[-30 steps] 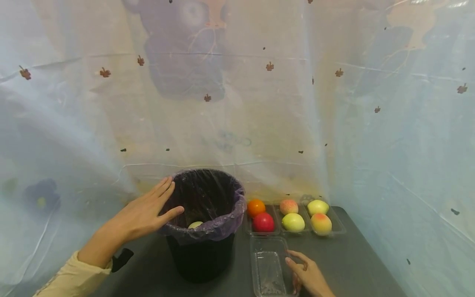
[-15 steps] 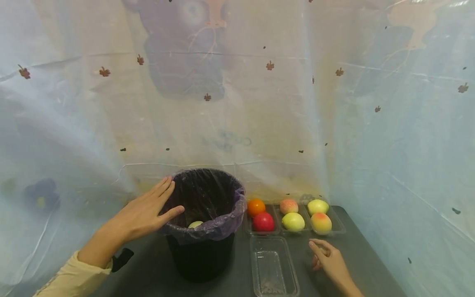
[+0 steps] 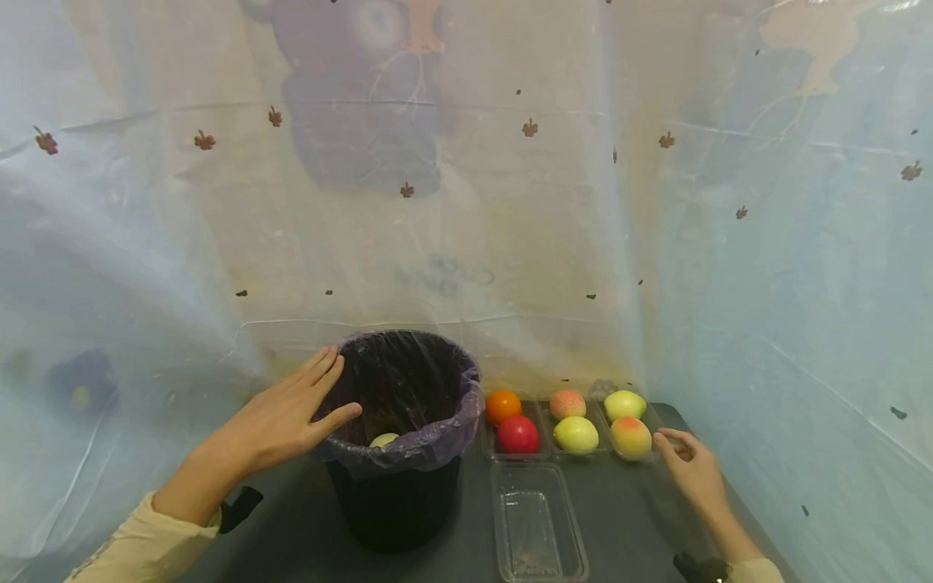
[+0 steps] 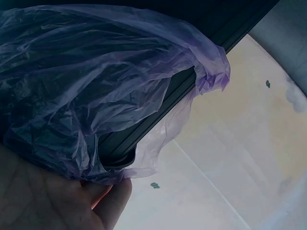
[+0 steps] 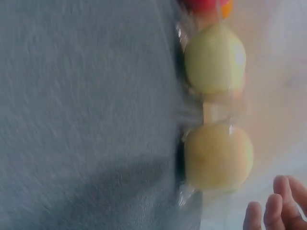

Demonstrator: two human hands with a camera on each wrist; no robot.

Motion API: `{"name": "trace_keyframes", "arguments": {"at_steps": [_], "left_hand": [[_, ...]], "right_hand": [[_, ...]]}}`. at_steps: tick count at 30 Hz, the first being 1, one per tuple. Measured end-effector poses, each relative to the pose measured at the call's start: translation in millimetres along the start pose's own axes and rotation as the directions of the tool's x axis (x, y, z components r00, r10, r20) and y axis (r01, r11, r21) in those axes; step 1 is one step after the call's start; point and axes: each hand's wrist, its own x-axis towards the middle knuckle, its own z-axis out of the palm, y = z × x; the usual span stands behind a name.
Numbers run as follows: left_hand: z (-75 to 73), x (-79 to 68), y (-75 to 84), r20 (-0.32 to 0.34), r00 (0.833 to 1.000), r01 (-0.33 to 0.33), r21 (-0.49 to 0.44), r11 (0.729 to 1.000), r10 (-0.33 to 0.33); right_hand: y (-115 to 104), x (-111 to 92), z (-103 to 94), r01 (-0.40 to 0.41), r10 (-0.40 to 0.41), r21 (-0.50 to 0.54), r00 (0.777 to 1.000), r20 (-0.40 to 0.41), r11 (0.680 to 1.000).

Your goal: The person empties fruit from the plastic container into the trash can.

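My left hand (image 3: 284, 417) rests with straight fingers against the rim of a black bin (image 3: 397, 510), thumb reaching over the opening. In the left wrist view, fingertips (image 4: 120, 189) touch the purple plastic liner (image 4: 86, 110). Inside the bin shows part of a pale round fruit (image 3: 383, 440). My right hand (image 3: 692, 474), fingers loosely bent around nothing, is beside the rightmost clear tray, its fingertips close to a yellow-orange peach (image 3: 631, 439). Behind that peach in the same tray is a yellow-green fruit (image 3: 624, 406). Fingers of this hand (image 5: 273, 211) appear at the right wrist view's corner.
Left of that tray are two more, one with a pink peach (image 3: 568, 404) and a yellow-green fruit (image 3: 576, 436), another with an orange (image 3: 503, 407) and a red fruit (image 3: 517, 436). In front, a clear tray (image 3: 577, 534) without fruit lies on the dark table (image 3: 627, 518).
My right hand has let go of the fruitless tray's right edge and moved right and away from me, to the right side of the filled trays. The left hand has not moved.
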Motion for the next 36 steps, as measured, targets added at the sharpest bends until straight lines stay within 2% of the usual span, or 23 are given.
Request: {"name": "trace_keyframes", "arguments": {"at_steps": [7,11,15,18,22,25,31,36], "left_hand": [[-1.3,-1.1,1.2,0.002,1.000,0.004,-0.007,1.000,-0.004],[-0.9,-1.3,0.7,0.003,1.000,0.002,-0.008,1.000,-0.002],[-1.1,-1.2,-0.2,0.004,1.000,0.005,0.001,1.000,-0.005],[-0.9,-0.7,-0.3,0.003,1.000,0.002,0.004,1.000,-0.002],[0.0,-0.3,0.0,0.001,1.000,0.001,0.004,1.000,-0.001],[0.4,-0.3,0.0,-0.001,1.000,0.003,0.006,1.000,-0.003],[0.6,0.0,0.3,-0.006,1.000,0.003,0.004,1.000,-0.003],[0.5,0.1,0.5,-0.004,1.000,0.003,0.001,1.000,-0.003]], "right_hand": [[21.8,22.6,2.2,0.087,-0.083,0.032,0.992,-0.093,0.996],[32.0,33.4,1.7,0.091,-0.089,0.013,0.991,-0.103,0.996],[36.7,41.6,1.6,0.033,-0.032,0.027,0.998,-0.047,0.999],[39.9,47.2,1.7,-0.041,0.040,0.050,0.999,0.024,0.998],[43.2,52.6,0.6,-0.131,0.124,0.049,0.985,0.119,0.990],[46.0,55.0,1.2,-0.172,0.164,0.035,0.973,0.161,0.985],[50.7,57.3,4.2,-0.176,0.162,0.075,0.974,0.160,0.982],[50.1,56.6,6.1,-0.162,0.150,0.052,0.973,0.178,0.985]]}}
